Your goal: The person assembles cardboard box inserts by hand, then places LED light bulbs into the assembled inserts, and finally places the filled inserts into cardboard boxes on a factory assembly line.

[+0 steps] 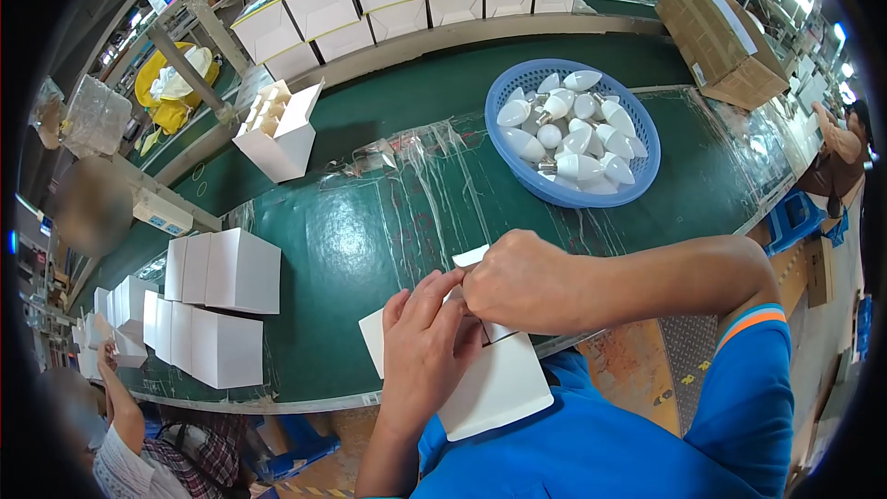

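A white cardboard box (504,388) with its flaps folded out lies at the near edge of the green table, against my body. My left hand (425,342) grips the box's near left side, fingers bent over its opening. Right beside it, my right hand (517,285) is closed in a fist above the opening, knuckles up. Whatever its fingers hold is hidden beneath the hand. Beyond my hands stands a blue plastic basket (499,143) filled with white candle-shaped light bulbs (579,166).
White boxes (242,268) stand in rows at left. An open white box with dividers (282,150) stands farther back. More boxes (323,14) line the rear ledge, with a brown carton (716,37) at back right. Other people sit at left (129,444) and far right (841,148).
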### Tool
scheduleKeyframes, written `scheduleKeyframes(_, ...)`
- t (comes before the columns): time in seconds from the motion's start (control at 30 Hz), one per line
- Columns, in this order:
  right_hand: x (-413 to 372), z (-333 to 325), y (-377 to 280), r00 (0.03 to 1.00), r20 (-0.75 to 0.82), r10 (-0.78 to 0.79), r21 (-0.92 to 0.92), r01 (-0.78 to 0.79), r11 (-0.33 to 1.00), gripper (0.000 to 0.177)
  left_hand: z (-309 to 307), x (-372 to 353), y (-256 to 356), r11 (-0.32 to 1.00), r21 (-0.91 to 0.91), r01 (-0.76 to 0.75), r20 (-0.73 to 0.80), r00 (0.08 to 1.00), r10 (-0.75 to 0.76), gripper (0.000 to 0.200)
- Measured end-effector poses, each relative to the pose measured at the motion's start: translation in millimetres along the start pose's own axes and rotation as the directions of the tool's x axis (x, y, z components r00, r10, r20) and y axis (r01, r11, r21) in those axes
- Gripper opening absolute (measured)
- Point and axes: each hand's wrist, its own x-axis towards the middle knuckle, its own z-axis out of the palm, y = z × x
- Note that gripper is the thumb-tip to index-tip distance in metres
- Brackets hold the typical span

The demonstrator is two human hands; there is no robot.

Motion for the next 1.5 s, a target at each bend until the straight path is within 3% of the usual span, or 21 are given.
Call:
scheduleKeyframes(0.13, -18, -44, 1, 0.998, -0.017, 0.064, -0.005, -0.064, 0.998, 0.012, 0, -1, -1, 1.0, -0.002, -0.007, -0.019, 1.0, 0.007, 0.03)
scheduleKeyframes(0.2, -38, -64, 6, 0.968, -0.163, 0.193, -0.002, -0.196, 0.981, 0.01, -1, -2, 0, 1.0, -0.004, -0.002, -0.004, 1.0, 0.002, 0.029)
scheduleKeyframes(0.27, -57, -69, 17, 0.848, -0.422, 0.321, -0.147, -0.413, 0.899, 0.013, -1, -1, 1, 1.0, -0.003, -0.004, -0.002, 1.0, 0.004, 0.028)
scheduleKeyframes(0.3, -67, -60, 33, 0.692, -0.603, 0.396, 0.003, -0.494, 0.869, 0.019, -1, -1, 1, 1.0, 0.002, -0.002, -0.002, 1.0, 0.002, 0.027)
scheduleKeyframes(0.37, -88, -42, 77, 0.651, -0.578, 0.492, 0.037, -0.581, 0.813, 0.032, 0, -3, 1, 1.0, 0.0, 0.009, 0.025, 1.0, -0.009, 0.026)
scheduleKeyframes(0.43, -92, 0, 114, 0.512, -0.642, 0.57, 0.135, -0.657, 0.742, 0.036, 0, -3, 1, 1.0, 0.007, 0.027, 0.042, 0.999, -0.028, 0.025)
scheduleKeyframes(0.47, -95, 14, 118, 0.511, -0.647, 0.566, 0.138, -0.651, 0.746, 0.036, 0, -2, 1, 1.0, 0.005, 0.02, 0.046, 0.999, -0.02, 0.026)
scheduleKeyframes(0.57, -87, 26, 98, 0.402, -0.494, 0.771, 0.319, -0.741, 0.591, 0.033, -5, 1, 3, 0.999, -0.018, 0.031, 0.059, 0.998, -0.029, 0.031)
scheduleKeyframes(0.6, -80, 23, 84, 0.426, -0.492, 0.759, 0.332, -0.715, 0.616, 0.033, -8, 2, 3, 0.998, -0.054, 0.035, 0.078, 0.996, -0.031, 0.035)
scheduleKeyframes(0.67, -72, 21, 55, 0.534, -0.594, 0.602, 0.402, -0.451, 0.797, 0.03, -18, 5, 4, 0.997, -0.045, 0.063, 0.106, 0.993, -0.058, 0.04)
scheduleKeyframes(0.73, -61, 9, 27, 0.73, -0.597, 0.333, 0.267, -0.21, 0.941, 0.02, -26, 10, 8, 0.986, 0.012, 0.167, 0.099, 0.981, -0.168, 0.043)
scheduleKeyframes(0.8, -52, 5, 7, 0.837, -0.54, 0.093, 0.208, 0.025, 0.978, 0.017, -29, 16, 2, 0.987, 0.127, 0.095, 0.041, 0.994, -0.1, 0.041)
scheduleKeyframes(0.87, -47, 12, -8, 0.872, -0.486, 0.053, 0.244, 0.077, 0.967, 0.017, -32, 20, -9, 0.987, 0.155, 0.038, 0.214, 0.974, -0.071, 0.038)
scheduleKeyframes(1.0, -25, 24, -18, 0.928, -0.351, -0.126, 0.156, 0.19, 0.969, 0.018, -22, 23, -19, 0.995, 0.032, 0.091, 0.205, 0.974, -0.096, 0.025)
scheduleKeyframes(1.07, -12, 31, -23, 0.853, -0.488, -0.185, 0.072, 0.251, 0.965, 0.014, -18, 27, -25, 0.979, -0.012, 0.203, 0.27, 0.944, -0.192, 0.027)
scheduleKeyframes(1.13, -7, 28, -30, 0.912, -0.402, -0.078, 0.143, 0.147, 0.979, 0.015, -11, 29, -33, 0.984, -0.04, 0.176, 0.234, 0.959, -0.162, 0.03)
scheduleKeyframes(1.2, -2, 26, -31, 0.909, -0.414, -0.052, 0.051, 0.08, 0.995, 0.016, -7, 30, -37, 0.991, -0.028, 0.13, 0.167, 0.978, -0.124, 0.027)
scheduleKeyframes(1.4, 9, 15, -30, 0.948, -0.312, -0.055, 0.017, 0.064, 0.998, 0.012, 0, 26, -43, 0.984, -0.113, 0.138, 0.081, 0.988, -0.13, 0.02)
scheduleKeyframes(1.5, 13, 18, -28, 0.932, -0.358, -0.059, 0.004, 0.065, 0.998, 0.009, 1, 21, -43, 0.991, -0.1, 0.091, -0.031, 0.995, -0.094, 0.017)
